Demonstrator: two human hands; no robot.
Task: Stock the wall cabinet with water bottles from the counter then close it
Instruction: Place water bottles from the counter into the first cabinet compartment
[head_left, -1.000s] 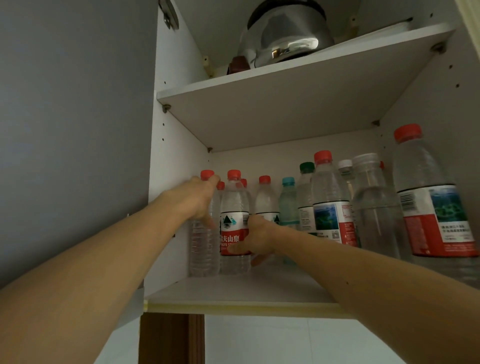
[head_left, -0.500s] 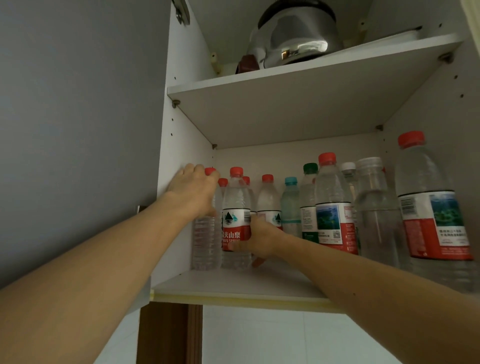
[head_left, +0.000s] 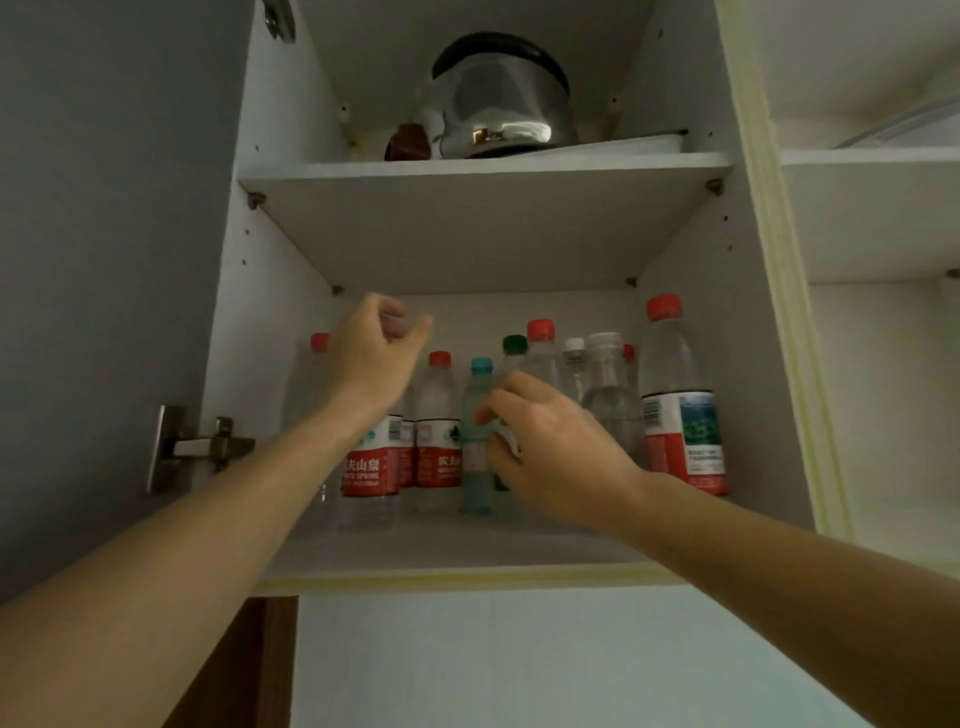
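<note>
The open wall cabinet's lower shelf (head_left: 467, 551) holds a row of several water bottles. From the left stand a clear unlabelled one (head_left: 310, 415), two with red labels (head_left: 370, 470) (head_left: 439, 457), a teal-capped one (head_left: 477, 483), several more behind, and a tall red-capped bottle (head_left: 681, 415) at the right wall. My left hand (head_left: 374, 358) hovers above the left bottles with loosely curled fingers and holds nothing. My right hand (head_left: 556, 452) is in front of the middle bottles, its fingertips at the teal-capped bottle's side; it grips nothing that I can see.
The grey cabinet door (head_left: 104, 260) stands open at the left, its metal hinge (head_left: 197, 447) at shelf height. A steel kettle (head_left: 504, 98) and a small dark pot (head_left: 408, 143) sit on the upper shelf. Another open compartment (head_left: 883, 218) lies to the right.
My left hand has let go of the far-left bottle's top and risen to the right. My right hand has left the red-label bottle and moved right to the teal-capped one.
</note>
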